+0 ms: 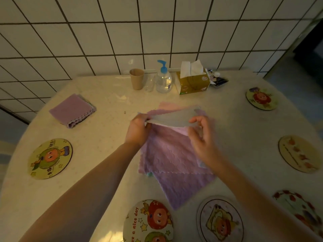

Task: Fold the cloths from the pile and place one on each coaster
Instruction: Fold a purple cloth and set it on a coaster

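Your left hand [138, 131] pinches the near-left corner of a grey-blue cloth [172, 118], fingers curled tight on it. Your right hand [201, 137] holds the other end with thumb and forefinger, the remaining fingers loosely spread. The cloth hangs lifted just above the pile [174, 154] of pink and lilac cloths at the table's centre.

The likely trouble, as I judge it: the pink cloth beneath seems to cling under your left hand, so lifting may drag it along and skew the pile. The right-hand pinch looks light — a tug could slip that corner free and spoil the fold.

One folded stack [72, 110] already lies at ten o'clock; whether a coaster sits under it is hidden. Bare coasters ring you: the orange-character coaster [50, 158] at nine, the "nice day" coaster [148, 222] and sponge-figure coaster [220, 222] at six, more around three, one at two.

At twelve, the paper cup [136, 78], pump bottle [163, 79] and tissue box [193, 81] stand well apart from your hands. Open tabletop [104, 172] lies at eight — room to fold there.
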Available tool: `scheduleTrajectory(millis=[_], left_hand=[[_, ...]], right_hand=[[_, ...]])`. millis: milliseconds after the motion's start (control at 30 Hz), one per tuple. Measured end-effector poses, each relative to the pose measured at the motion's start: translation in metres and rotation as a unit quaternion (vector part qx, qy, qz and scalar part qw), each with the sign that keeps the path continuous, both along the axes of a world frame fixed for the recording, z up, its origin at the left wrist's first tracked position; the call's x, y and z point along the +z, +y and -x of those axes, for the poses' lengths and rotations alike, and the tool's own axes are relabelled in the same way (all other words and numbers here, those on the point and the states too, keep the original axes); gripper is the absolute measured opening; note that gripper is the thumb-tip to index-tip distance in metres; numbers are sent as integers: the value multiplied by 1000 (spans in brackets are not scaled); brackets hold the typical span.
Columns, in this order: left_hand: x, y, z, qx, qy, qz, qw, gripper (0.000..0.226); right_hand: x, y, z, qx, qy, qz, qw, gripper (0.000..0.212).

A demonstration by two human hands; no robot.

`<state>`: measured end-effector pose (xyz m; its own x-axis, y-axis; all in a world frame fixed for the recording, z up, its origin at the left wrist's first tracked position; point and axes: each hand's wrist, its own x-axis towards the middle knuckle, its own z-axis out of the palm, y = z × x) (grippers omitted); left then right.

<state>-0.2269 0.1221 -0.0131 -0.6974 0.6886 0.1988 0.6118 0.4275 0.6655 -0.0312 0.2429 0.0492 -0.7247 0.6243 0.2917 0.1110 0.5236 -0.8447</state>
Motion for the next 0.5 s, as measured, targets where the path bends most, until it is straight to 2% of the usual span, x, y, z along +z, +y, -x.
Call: scheduleTrajectory(millis=[100, 267, 367, 500], left_hand=[[27, -29, 22, 22, 69, -16, 997, 12], [72, -117, 59, 60, 191, -28, 979, 15], [91, -180, 62, 99, 210, -36, 972, 14], [82, -274, 40, 134, 205, 21, 969, 17]], right_hand=[[21, -11, 8, 31, -10, -32, 999, 22], [35, -44, 37, 65, -41, -80, 994, 10], [33, -76, 59, 86, -29, -96, 991, 17], [15, -139, 73, 131, -44, -73, 988, 13]])
